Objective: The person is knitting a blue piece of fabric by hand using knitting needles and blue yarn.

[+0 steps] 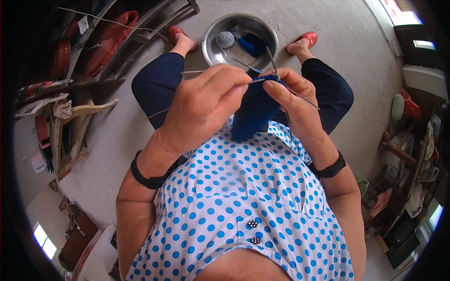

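Between my hands, over my lap, hangs a dark blue knitted piece (251,112) worked on several thin metal knitting needles (271,58). My left hand (207,96) pinches a needle tip at the upper edge of the knitting, and needle shafts stick out to its left. My right hand (297,96) grips the edge of the piece, thumb on the near side, with a needle (304,99) crossing its fingers. A little grey yarn shows on the needles there. Beyond my hands, a metal basin (207,42) on the floor holds a grey yarn ball (225,39) and a dark blue knitted item (253,45).
My knees in dark trousers (328,93) flank the basin, with red slippers (309,38) on my feet. A wooden rack (140,38) with a red plastic bag (109,45) stands at the left. Cluttered shelving (400,154) lines the right. Concrete floor (355,45) lies around me.
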`<state>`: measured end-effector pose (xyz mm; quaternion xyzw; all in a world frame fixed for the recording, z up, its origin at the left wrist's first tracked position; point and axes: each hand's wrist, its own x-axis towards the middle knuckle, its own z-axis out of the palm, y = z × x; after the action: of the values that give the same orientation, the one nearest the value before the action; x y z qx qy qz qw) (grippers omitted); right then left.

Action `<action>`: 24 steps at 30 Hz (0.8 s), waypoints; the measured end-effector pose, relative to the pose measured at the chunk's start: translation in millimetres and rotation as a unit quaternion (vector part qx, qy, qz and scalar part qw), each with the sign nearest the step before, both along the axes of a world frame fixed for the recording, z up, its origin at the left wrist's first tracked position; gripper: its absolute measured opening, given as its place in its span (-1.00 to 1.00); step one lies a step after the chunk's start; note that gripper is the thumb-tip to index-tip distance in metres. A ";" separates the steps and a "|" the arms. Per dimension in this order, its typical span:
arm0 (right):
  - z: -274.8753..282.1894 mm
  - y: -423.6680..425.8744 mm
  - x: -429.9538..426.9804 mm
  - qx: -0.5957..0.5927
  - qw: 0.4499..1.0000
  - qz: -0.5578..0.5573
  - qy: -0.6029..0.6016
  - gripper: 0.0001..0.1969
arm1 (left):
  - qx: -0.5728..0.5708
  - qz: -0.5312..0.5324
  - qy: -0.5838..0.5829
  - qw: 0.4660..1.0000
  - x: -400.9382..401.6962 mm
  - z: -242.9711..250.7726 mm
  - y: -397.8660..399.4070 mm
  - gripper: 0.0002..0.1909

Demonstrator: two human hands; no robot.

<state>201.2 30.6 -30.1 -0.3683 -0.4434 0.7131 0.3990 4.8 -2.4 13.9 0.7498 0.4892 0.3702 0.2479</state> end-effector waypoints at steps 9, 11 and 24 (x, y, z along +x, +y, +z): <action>3.4 2.5 8.9 -0.071 0.993 0.080 0.042 -0.83 | -0.065 0.026 -0.083 0.994 -7.9 -3.3 10.7 -0.89; 3.5 2.4 7.2 -0.071 0.993 0.078 0.051 -0.83 | -0.097 0.029 -0.140 0.985 -7.9 -0.6 9.9 -0.89; 4.1 2.8 7.6 -0.045 0.997 0.050 0.025 -0.83 | -0.076 0.004 -0.072 0.994 -5.9 6.0 -0.8 -0.86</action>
<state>208.8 33.4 -25.9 -0.3455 -0.4181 0.7605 0.3569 -1.0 -3.2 19.9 0.6980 0.4999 0.3858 0.3376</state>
